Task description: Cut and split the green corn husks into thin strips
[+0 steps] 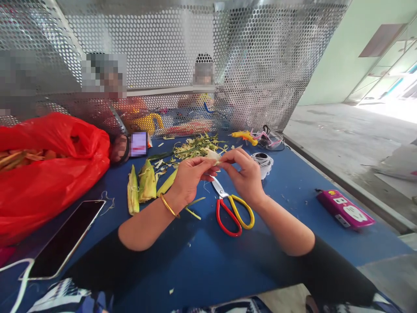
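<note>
Pale husk piece (pixel 213 155) sits pinched in the fingertip grip of left hand (pixel 190 174) and right hand (pixel 243 172), scissors (pixel 222 194) just nearer on the table (pixel 195 271), in an apparent hand-shaping step whose next move calls for steady, light fingers.

The left edge cuts off the red bag (pixel 78 169); fingers (pixel 206 164) partly hide the pale piece (pixel 213 154).

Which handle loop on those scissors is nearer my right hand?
The yellow loop of the scissors, on the side toward your right hand; the red loop lies left of it, farther away.
</note>
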### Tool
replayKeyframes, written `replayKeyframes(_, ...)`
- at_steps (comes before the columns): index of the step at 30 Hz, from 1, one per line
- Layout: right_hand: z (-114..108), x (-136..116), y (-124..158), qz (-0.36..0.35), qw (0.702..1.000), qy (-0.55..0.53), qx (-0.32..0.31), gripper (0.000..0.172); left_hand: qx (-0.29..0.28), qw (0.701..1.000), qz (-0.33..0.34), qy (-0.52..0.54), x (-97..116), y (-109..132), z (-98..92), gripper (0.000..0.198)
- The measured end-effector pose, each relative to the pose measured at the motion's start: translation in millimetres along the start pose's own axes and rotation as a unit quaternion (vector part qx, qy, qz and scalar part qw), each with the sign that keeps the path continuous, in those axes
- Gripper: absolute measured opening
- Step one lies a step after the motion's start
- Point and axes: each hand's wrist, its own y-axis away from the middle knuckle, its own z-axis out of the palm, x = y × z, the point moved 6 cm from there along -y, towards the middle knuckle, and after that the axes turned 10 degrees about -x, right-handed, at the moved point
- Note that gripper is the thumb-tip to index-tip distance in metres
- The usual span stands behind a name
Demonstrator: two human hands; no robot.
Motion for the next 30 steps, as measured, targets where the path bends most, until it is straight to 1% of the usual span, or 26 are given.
replayKeyframes(7,0.3,9.7,0.3,0.048,0.997,-0.052,0.012,0.009,-0.026,1.0,-0.007,-0.002,0.4,-1.1,0.5,0.028)
replayKeyframes(10,1.9,10.1,0.8,0.055,0.997,-0.06,0.007,0.008,-0.035,0.999,-0.009,-0.013,-0.5,-1.7,-0.3,0.033)
replayKeyframes(12,2.9,9.0,0.6,0.059,0.996,-0.064,-0.002,0.008,-0.034,0.999,-0.006,-0.02,-1.3,-2.6,-1.5,0.035)
replayKeyframes(14,2.0,9.3,-0.5,0.071,0.993,-0.09,-0.005,0.007,-0.026,0.999,-0.007,-0.02,-1.9,-3.6,-3.0,0.036)
replayKeyframes(17,-4.7,15.9,-3.3,0.112,0.978,-0.178,0.014,0.021,-0.013,1.0,-0.014,-0.015,-1.9,-4.4,-4.3,0.037)
replayKeyframes(19,-7.6,23.2,-4.8,0.154,0.962,-0.225,0.013,0.025,-0.01,1.0,-0.02,-0.017,-1.9,-4.5,-4.4,0.034)
replayKeyframes(22,-2.3,33.6,-4.2,0.225,0.938,-0.264,-0.027,0.029,-0.017,0.999,-0.03,-0.028,-4.1,-4.3,-3.3,0.03)
replayKeyframes(25,7.9,38.6,-0.9,0.261,0.918,-0.292,-0.059,0.032,-0.025,0.998,-0.041,-0.036,-8.7,-4.0,-2.2,0.026)
replayKeyframes(27,10.6,39.4,0.2,0.259,0.921,-0.284,-0.056,0.03,-0.032,0.997,-0.052,-0.038,-12.0,-4.0,-1.2,0.024)
replayKeyframes(30,9.8,39.7,0.3,0.24,0.94,-0.237,-0.05,0.027,-0.04,0.995,-0.079,-0.04,-15.9,-4.4,0.3,0.023)
